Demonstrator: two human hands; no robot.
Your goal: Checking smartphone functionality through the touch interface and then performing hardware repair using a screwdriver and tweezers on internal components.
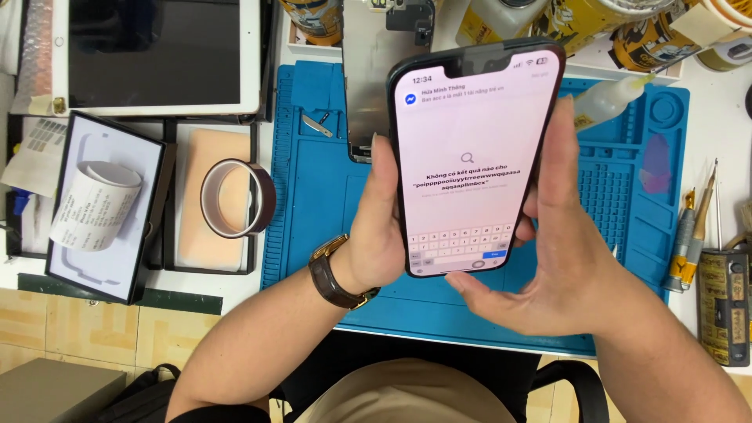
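- Head view, nearest first: left hand (376,243) and right hand (548,258) hold a smartphone (474,157) upright between them, lifted above the blue work mat (313,196).
- Left hand, brown watch (333,274) at the wrist: fingers clamped on the phone's left edge, thumb lying along that edge.
- Right hand: fingers closed behind and along the phone's right edge, thumb near the lower right corner; palm open under the bottom end.
- Phone: dark frame, notch at top, screen lit pale pink-white with a search symbol, dark text lines and an on-screen keyboard at the bottom.
- Left of the mat on the table (709,125): black-framed tray (110,235) holding a curled white printed paper roll (94,205); beside it a peach pad with a ring of brown tape (237,198) lying on it.
- Right of the mat: hand tools with yellow collars (689,243), plus a dark box with yellow label (722,305).
- Behind the phone: a bare phone panel (364,70) lying on the mat; a small clear bottle with a yellow label (615,102), lying tilted.
- Far left: white-framed tablet (153,55), screen dark.
- Far edge: yellow-and-black printed cans (595,19) in a row.
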